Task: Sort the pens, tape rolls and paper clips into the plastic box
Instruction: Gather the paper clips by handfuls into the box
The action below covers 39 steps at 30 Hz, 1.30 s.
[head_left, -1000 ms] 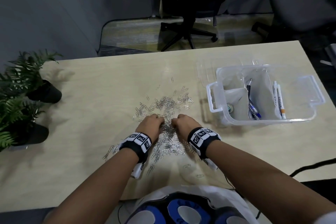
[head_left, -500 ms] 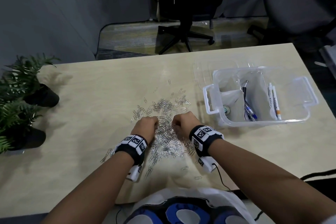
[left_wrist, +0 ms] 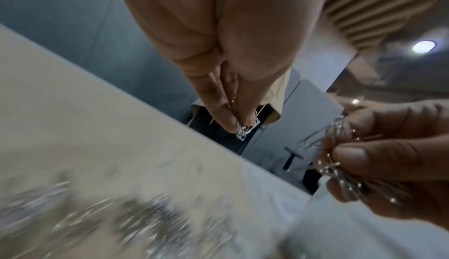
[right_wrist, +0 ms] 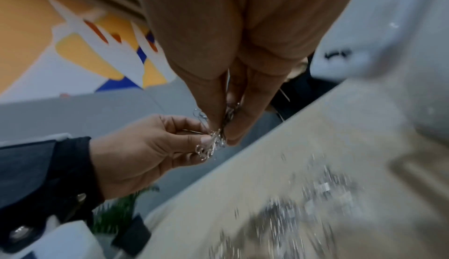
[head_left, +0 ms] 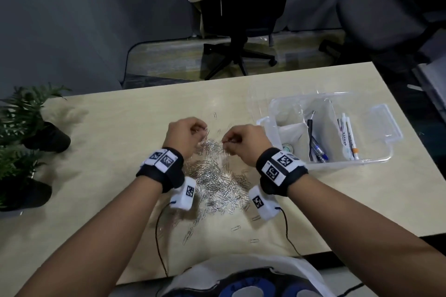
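A heap of silver paper clips point(head_left: 217, 176) lies on the beige table point(head_left: 108, 152) in front of me. Both hands hover just above its far side. My left hand point(head_left: 201, 130) pinches a small bunch of clips point(left_wrist: 244, 131) between thumb and fingers. A few centimetres to its right, my right hand point(head_left: 228, 140) grips a tangle of clips point(right_wrist: 218, 134). The clear plastic box point(head_left: 386, 160) stands to the right. It holds dark and blue pens point(head_left: 316, 147), white pens point(head_left: 348, 138) and a tape roll point(head_left: 287, 148).
Two potted plants point(head_left: 26, 132) stand at the table's left edge. A clear lid point(head_left: 265, 94) lies behind the box. Office chairs point(head_left: 241, 31) stand beyond the far edge. Thin black cables point(head_left: 158, 236) hang from my wristbands near the front edge, among stray clips point(head_left: 235, 228).
Both hands have risen off the pile, each taking paper clips up with it. They were pressed down into the heap before.
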### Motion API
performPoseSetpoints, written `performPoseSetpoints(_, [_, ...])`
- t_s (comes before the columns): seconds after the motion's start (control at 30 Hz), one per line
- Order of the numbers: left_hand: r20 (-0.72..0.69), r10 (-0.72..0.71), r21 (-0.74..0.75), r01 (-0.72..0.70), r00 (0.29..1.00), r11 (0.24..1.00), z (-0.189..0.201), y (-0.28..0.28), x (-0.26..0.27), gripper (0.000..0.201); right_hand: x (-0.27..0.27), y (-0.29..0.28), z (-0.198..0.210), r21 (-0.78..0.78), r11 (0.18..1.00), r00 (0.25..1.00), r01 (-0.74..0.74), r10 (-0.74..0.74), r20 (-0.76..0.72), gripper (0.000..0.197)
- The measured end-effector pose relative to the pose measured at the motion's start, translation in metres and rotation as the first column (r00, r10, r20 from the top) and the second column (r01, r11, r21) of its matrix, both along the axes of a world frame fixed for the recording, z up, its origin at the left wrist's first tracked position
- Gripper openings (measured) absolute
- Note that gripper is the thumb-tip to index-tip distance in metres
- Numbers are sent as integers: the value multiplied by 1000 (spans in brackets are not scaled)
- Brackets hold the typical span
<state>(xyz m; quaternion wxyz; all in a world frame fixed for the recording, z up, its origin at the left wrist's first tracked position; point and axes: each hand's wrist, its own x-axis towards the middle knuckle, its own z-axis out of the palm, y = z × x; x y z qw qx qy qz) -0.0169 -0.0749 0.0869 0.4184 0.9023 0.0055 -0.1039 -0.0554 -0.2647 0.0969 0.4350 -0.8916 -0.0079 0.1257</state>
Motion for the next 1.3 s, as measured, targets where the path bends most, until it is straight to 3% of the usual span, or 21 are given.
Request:
performPoseSetpoints(0.2, [122, -50, -146, 68, 991, 987, 47, -71, 30, 13, 18, -59, 41, 35, 980, 969, 198, -201, 146, 9])
performPoseSetpoints(0.37, [161, -165, -166, 192, 973, 967, 58, -137, 40, 17, 30, -118, 51, -35, 932, 920, 360, -348, 179, 11])
performPoseSetpoints(0.53, [147, -236, -101, 252, 960, 962, 52, -178, 43, 16, 36, -140, 41, -172, 919, 931, 355, -330, 158, 14])
performPoseSetpoints(0.73, [120, -251, 1, 253, 961, 968, 47, -191, 40, 12, 44, -140, 36, -212, 918, 941, 335, -314, 125, 10])
performPoseSetpoints(1.07, [60, -285, 57, 282, 957, 958, 45, -193, 39, 12, 44, -145, 41, -230, 925, 953, 302, -292, 77, 19])
performPoseSetpoints(1.3, [93, -231, 46, 228, 968, 973, 49, -176, 39, 17, 42, -134, 46, -209, 923, 947, 322, -317, 60, 21])
